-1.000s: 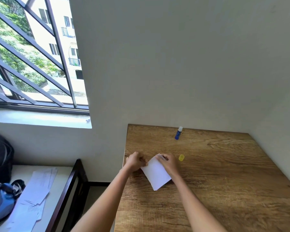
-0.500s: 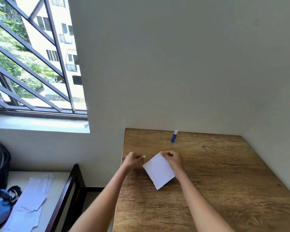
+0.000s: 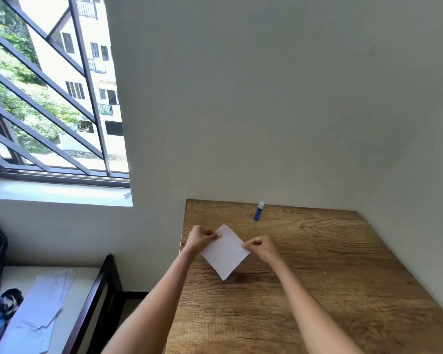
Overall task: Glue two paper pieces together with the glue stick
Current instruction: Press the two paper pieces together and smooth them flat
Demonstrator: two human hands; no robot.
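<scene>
The counter (image 3: 343, 277) carries no container. The white paper (image 3: 225, 251), pressed flat on it a second ago, is now lifted clear and held diamond-wise, pinched by the left grip (image 3: 202, 237) and right grip (image 3: 262, 246). Joining seems finished. The glue stick (image 3: 258, 211) lies uncapped by the wall; its yellow cap is no longer seen.

We see a bright daylit room, the light pouring in through the window (image 3: 49, 98) at ten o'clock, where the buildings outside are nearly washed out. The wall (image 3: 266, 98) is evenly lit and without glare. A soft shadow lies on the table (image 3: 343, 277) under the paper (image 3: 225, 254). Window bars bow near the left edge from wide-angle distortion, and the corners look slightly soft.
</scene>
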